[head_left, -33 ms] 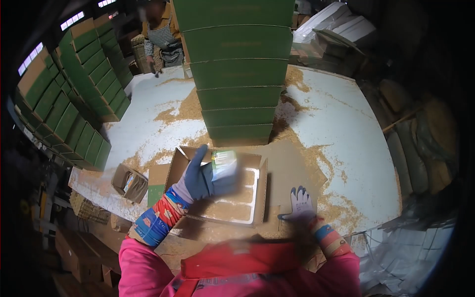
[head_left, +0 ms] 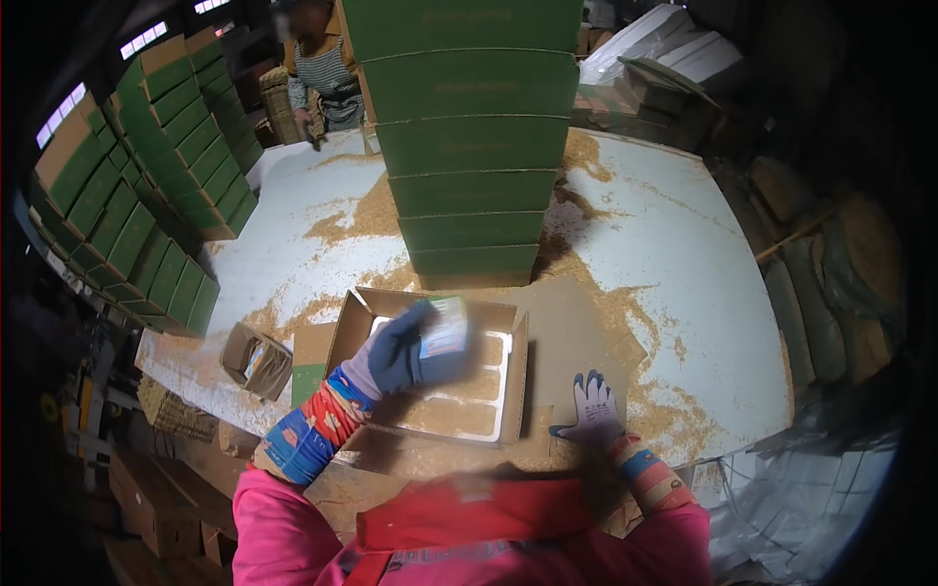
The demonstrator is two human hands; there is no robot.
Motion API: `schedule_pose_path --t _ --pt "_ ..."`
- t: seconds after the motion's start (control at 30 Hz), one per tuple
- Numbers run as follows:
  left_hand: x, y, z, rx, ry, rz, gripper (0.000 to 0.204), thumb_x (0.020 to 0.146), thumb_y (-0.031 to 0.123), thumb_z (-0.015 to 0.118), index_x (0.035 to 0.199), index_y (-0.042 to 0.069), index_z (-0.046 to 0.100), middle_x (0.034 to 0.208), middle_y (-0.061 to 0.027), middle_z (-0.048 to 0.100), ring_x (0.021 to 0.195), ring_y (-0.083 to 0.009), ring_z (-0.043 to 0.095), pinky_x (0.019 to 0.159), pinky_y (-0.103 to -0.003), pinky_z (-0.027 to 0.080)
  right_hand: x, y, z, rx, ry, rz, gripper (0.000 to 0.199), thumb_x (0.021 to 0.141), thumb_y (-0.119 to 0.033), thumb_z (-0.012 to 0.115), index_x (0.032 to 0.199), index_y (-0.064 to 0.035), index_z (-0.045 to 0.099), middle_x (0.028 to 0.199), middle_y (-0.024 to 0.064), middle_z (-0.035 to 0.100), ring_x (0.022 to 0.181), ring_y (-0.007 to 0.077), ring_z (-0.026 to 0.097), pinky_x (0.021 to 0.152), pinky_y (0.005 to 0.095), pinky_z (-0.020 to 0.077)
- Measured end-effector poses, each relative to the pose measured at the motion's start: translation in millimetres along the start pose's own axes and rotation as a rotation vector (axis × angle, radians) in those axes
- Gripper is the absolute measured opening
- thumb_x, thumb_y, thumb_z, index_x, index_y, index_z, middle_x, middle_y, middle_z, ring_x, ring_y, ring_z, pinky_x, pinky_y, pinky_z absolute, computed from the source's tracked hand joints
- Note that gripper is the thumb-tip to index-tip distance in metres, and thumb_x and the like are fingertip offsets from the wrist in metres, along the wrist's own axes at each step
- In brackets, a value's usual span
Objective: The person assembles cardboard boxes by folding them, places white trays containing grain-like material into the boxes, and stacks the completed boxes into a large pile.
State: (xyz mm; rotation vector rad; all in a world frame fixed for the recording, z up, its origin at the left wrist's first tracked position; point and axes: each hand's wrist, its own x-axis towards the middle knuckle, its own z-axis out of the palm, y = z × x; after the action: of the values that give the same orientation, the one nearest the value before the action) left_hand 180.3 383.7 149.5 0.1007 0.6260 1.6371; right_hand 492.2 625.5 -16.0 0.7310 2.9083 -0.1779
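Observation:
My left hand (head_left: 418,352), in a grey-blue coated glove, is closed on what looks like a stack of printed cards or leaflets (head_left: 447,327), white, green and pale blue; blur hides the detail. It is held above an open cardboard box (head_left: 523,376). In that box sits a white tray (head_left: 505,376) with compartments filled with tan, sawdust-like material. To the right of the box, my right hand (head_left: 592,410), gloved in pale fabric with dark fingertips, rests with spread fingers at the cardboard sheet's near edge, holding nothing.
A tall stack of green boxes (head_left: 474,156) stands behind the open box. More green boxes (head_left: 117,234) are piled at left. A small carton with papers (head_left: 256,361) sits near the left edge. Loose sawdust covers parts of the white table (head_left: 684,264). Another person (head_left: 327,78) stands beyond.
My left thumb has come down from a raised position onto the stack of cards. My right hand stays nearly where it was. The other person has shifted slightly right.

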Motion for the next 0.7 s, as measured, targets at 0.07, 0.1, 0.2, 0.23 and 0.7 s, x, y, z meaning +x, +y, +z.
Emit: schedule_pose_path --t 0.07,0.1,0.2,0.23,0.7 --pt "2.3 1.8 -3.0 0.933 0.116 0.191 0.030 0.094 0.021 0.065 0.117 0.000 0.063 0.100 -0.0064 0.069 0.089 -0.0120 0.065 0.075 -0.026 0.055 -15.9 -10.3 8.2 0.015 0.007 -0.053 0.091 0.081 -0.053 0.062 0.146 0.0031 0.033 0.143 0.0334 0.038 0.133 0.0470 0.038 0.109 0.0507 0.0333" --pt "3.3 1.6 -3.5 1.129 0.262 0.126 0.032 0.092 0.020 0.067 0.116 0.000 0.064 0.099 -0.0054 0.069 0.085 -0.0119 0.065 0.073 -0.026 0.054 -19.7 -15.1 9.0 0.024 0.017 -0.059 0.089 0.081 -0.051 0.063 0.146 0.0030 0.033 0.144 0.0315 0.038 0.133 0.0455 0.038 0.108 0.0499 0.0344" --pt "4.8 6.9 0.2 1.601 0.318 0.233 0.058 0.079 0.034 0.080 0.122 -0.001 0.061 0.099 -0.0109 0.071 0.084 -0.0167 0.068 0.072 -0.028 0.054 -15.9 -21.4 -13.4 0.080 -0.007 -0.058 0.077 0.083 -0.043 0.061 0.141 0.0029 0.040 0.137 0.0282 0.046 0.123 0.0428 0.047 0.098 0.0482 0.0422" --pt "3.4 9.5 3.4 1.878 0.372 0.192 0.072 0.074 0.042 0.082 0.128 0.000 0.057 0.100 -0.0142 0.071 0.087 -0.0219 0.069 0.076 -0.031 0.054 -14.8 -23.4 -29.7 0.108 -0.112 -0.052 0.071 0.084 -0.040 0.060 0.139 0.0029 0.043 0.133 0.0276 0.050 0.118 0.0421 0.052 0.094 0.0478 0.0456" --pt "-208.3 138.1 -198.8 1.362 1.632 0.965 0.047 0.096 0.041 0.053 0.130 0.009 0.059 0.113 -0.0226 0.066 0.105 -0.0334 0.064 0.091 -0.041 0.048 32.5 -208.4 -189.1 -0.283 -0.054 -0.839 0.026 0.081 -0.019 0.059 0.106 -0.0158 0.062 0.099 0.0083 0.060 0.087 0.0255 0.062 0.066 0.0359 0.0513"
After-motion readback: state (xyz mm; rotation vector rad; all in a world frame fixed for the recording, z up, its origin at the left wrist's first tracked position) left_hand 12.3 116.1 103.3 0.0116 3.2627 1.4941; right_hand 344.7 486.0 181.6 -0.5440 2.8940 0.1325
